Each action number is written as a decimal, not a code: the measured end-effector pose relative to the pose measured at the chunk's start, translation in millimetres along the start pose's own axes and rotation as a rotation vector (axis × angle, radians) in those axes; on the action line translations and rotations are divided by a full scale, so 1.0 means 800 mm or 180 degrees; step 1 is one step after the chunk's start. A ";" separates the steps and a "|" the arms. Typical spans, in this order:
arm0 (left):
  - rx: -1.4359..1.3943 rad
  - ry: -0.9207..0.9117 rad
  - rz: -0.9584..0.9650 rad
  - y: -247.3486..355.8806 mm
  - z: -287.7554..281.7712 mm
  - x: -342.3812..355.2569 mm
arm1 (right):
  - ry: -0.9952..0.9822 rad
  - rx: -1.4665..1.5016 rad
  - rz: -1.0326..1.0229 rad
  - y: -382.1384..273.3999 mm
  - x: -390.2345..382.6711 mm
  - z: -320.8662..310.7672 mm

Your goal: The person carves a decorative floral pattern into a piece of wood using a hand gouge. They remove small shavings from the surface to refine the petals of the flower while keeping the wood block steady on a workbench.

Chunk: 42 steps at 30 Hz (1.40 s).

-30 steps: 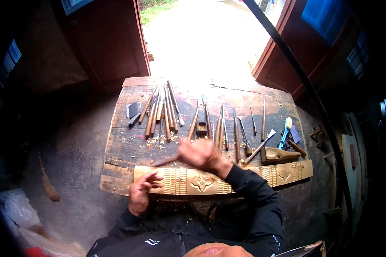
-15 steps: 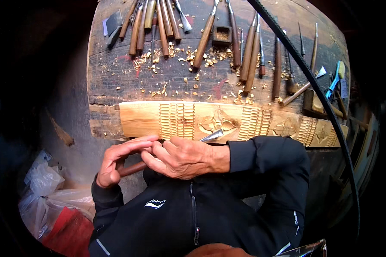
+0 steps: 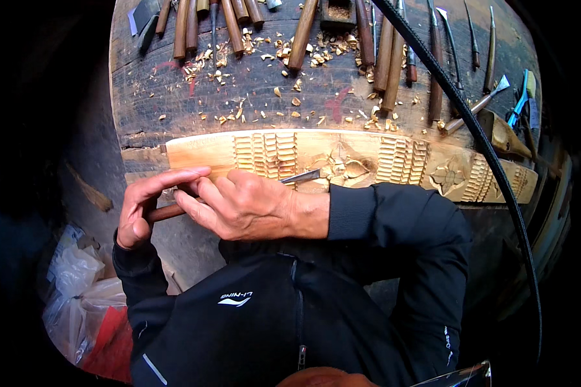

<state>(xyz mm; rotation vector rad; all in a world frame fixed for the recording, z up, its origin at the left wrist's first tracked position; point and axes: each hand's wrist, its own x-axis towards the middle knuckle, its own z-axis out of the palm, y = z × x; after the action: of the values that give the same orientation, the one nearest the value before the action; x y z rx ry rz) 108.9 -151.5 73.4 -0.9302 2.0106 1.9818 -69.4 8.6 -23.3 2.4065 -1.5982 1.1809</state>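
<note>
A long pale wooden board [image 3: 200,151] with carved ridged bands and flower panels lies along the bench's near edge. My right hand [image 3: 245,205] grips a wooden-handled chisel [image 3: 169,213] over the board's near side; its flat metal blade [image 3: 301,176] points right, at the central carved flower [image 3: 342,166]. My left hand [image 3: 142,205] is at the back end of the handle, left of my right hand, with its thumb below and its fingers curved over, the fingertips close to my right fingers. Parts of both palms are hidden.
The dark scarred bench [image 3: 174,103] holds rows of chisels [image 3: 232,29], a small dark box [image 3: 337,14], wood shavings, a blue brush [image 3: 518,103] and a wooden mallet [image 3: 500,135]. A straw broom [image 3: 90,187] and plastic bags [image 3: 77,271] lie left. A black cable crosses the right side.
The view has tilted down from the doorway to the bench edge. My right hand, raised with the tool earlier, has come down and left, meeting my left hand on the handle.
</note>
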 end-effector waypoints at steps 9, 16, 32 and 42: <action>0.0053 -0.0133 0.0220 -0.018 -0.019 0.007 | -0.0134 0.0374 0.0159 0.003 0.006 0.003; 0.0206 -0.0228 0.0317 -0.015 -0.029 0.021 | -0.0153 0.0693 0.0315 0.007 0.009 0.012; 0.0245 -0.0238 0.0459 -0.029 -0.050 0.034 | -0.0025 0.0654 0.0478 0.010 0.014 0.011; 0.0212 -0.0443 0.1075 -0.032 -0.076 0.070 | -0.0044 0.0711 0.0648 0.019 0.022 0.001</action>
<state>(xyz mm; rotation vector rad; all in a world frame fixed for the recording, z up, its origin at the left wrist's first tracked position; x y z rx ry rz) 96.3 -224.4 28.2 -0.4457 2.2555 2.0565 -77.7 -12.5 -19.3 2.4284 -1.8443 1.4512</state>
